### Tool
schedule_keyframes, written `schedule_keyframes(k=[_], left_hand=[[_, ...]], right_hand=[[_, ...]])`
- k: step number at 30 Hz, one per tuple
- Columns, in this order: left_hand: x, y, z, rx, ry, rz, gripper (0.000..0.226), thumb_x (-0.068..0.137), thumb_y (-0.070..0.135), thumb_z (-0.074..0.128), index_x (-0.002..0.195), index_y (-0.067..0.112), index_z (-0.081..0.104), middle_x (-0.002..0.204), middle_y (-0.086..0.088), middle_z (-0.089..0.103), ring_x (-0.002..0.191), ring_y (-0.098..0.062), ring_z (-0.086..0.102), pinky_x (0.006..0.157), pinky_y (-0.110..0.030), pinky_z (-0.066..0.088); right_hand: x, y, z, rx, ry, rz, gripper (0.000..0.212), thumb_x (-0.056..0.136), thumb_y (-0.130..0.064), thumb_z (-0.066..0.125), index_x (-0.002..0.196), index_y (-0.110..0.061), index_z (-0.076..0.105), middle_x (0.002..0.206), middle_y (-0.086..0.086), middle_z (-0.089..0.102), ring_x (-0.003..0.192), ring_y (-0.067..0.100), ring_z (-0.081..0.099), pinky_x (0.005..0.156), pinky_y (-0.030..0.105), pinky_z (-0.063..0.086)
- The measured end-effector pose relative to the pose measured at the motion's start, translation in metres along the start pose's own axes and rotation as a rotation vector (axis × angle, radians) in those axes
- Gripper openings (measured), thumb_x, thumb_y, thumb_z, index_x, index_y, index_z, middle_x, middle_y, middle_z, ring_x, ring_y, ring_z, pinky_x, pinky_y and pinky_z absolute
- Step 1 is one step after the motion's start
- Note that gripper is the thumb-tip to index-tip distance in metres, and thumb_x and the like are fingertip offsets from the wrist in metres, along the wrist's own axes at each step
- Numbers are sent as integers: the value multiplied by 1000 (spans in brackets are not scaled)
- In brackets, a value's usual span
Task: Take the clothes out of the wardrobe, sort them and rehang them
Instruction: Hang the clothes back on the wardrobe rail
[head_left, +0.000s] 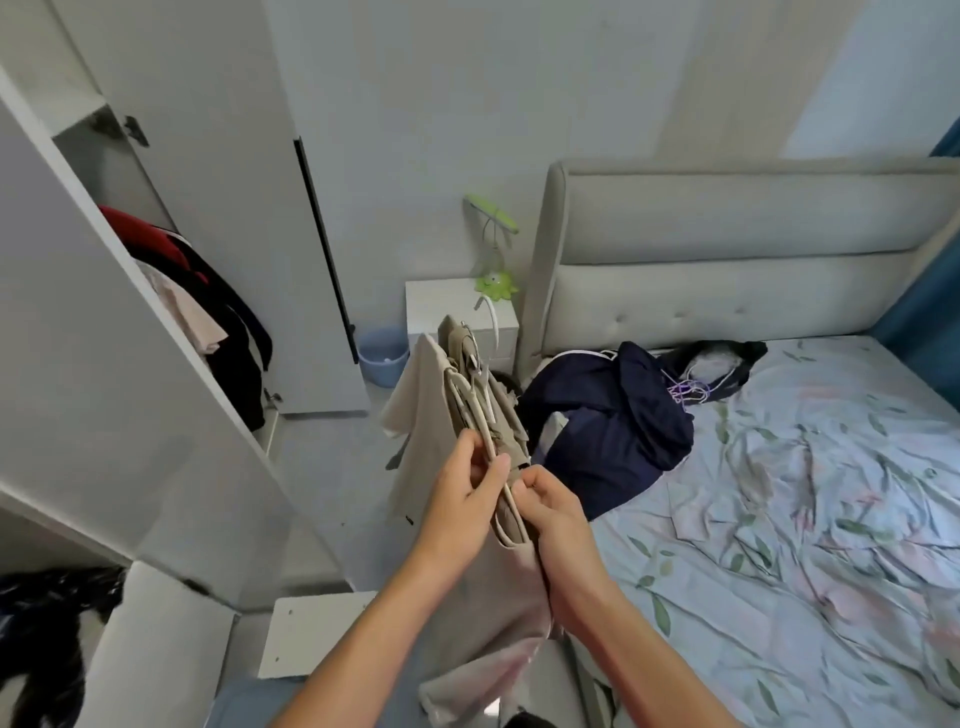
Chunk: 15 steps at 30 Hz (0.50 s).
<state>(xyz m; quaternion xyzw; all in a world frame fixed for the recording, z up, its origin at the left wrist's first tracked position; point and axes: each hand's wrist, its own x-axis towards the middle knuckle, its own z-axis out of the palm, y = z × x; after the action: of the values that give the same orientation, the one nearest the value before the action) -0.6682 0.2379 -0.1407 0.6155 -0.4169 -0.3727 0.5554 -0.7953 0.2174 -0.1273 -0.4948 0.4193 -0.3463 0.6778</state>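
Observation:
My left hand and my right hand hold a bundle of beige clothes on pale hangers in front of me, between the wardrobe and the bed. The left hand's fingers pinch the hanger bar and cloth; the right hand's fingers grip the cloth and hanger edge beside it. The white wardrobe stands open at the left, with red, pink and black clothes hanging inside. A dark navy pile of clothes with purple and white hangers lies on the bed.
The bed with a floral sheet fills the right side, its grey padded headboard behind. A white nightstand carries a green lamp. A blue bin sits on the floor. Dark clothes lie at bottom left.

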Motion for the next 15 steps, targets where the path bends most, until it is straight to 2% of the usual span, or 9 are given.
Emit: schedule_keyframes(k=[4,6,8,12,15], left_hand=[[52,-14,-29,-11,87,-74,10,107,15,56,98,11,56,75,3,60,72,-14,59,69,-33,52],[84,-22,-48,-44,189,-125,12,109,13,53,98,10,56,81,0,60,77,-16,61,68,-31,54],[112,-28,-68,-67,306,-186,14,110,14,51,99,10,57,88,-1,59,79,-18,62,63,-30,55],[146,-32,-101,-83,465,-264,18,110,23,50,106,7,58,86,-8,56,66,-17,64,51,-28,54],[170,-28,-118,-59,567,-276,21,111,23,48,107,4,56,91,-12,56,63,-19,63,52,-30,57]], right_hand=[[68,5,15,-86,-76,22,22,107,-14,53,87,-6,56,74,1,54,71,13,49,68,28,42],[111,2,16,-184,-93,13,25,109,-20,51,87,-12,59,75,-7,57,71,5,51,70,23,43],[154,-6,16,-293,-128,-21,25,110,-22,49,90,-10,60,78,-7,57,70,-1,50,68,17,42],[218,-22,20,-418,-265,-107,28,110,-25,48,84,-16,49,74,-7,42,68,2,39,63,18,36],[268,-34,31,-441,-359,-152,29,110,-23,49,82,-17,44,67,-13,34,61,2,33,57,18,33]])
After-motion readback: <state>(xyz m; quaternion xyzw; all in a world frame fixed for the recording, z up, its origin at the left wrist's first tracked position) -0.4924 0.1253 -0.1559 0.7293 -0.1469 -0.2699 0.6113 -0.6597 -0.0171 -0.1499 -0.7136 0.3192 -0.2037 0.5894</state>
